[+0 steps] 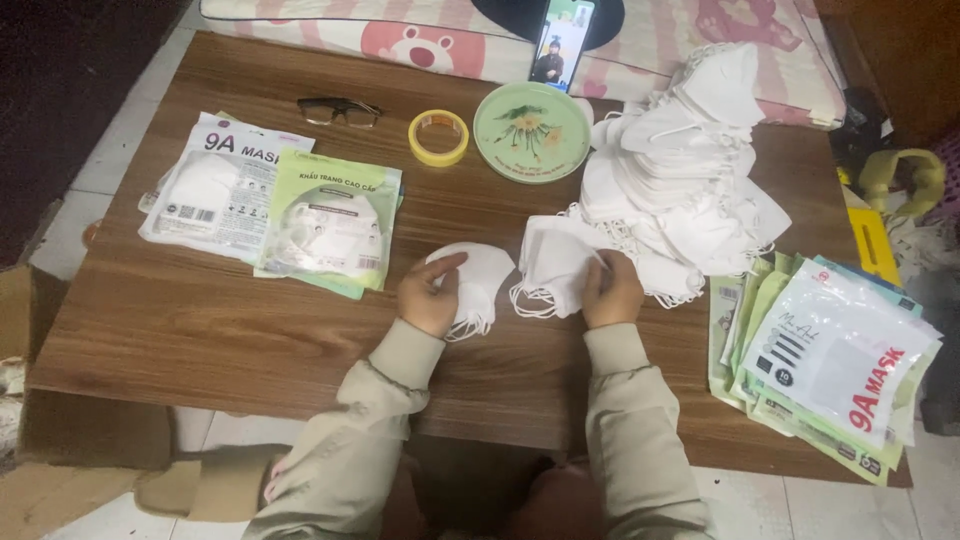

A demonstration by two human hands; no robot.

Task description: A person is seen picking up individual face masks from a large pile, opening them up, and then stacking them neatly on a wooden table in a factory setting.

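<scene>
White mask (472, 280) pinned by left hand (430, 297) — right hand (610, 290) grasps small stack (552, 268); lift singly, keeping ear loops untangled.

Matt white cloth masks (670, 180) lie on a smooth wood-grain table (200, 320) beside seemingly glossy plastic packets (840, 365)
</scene>
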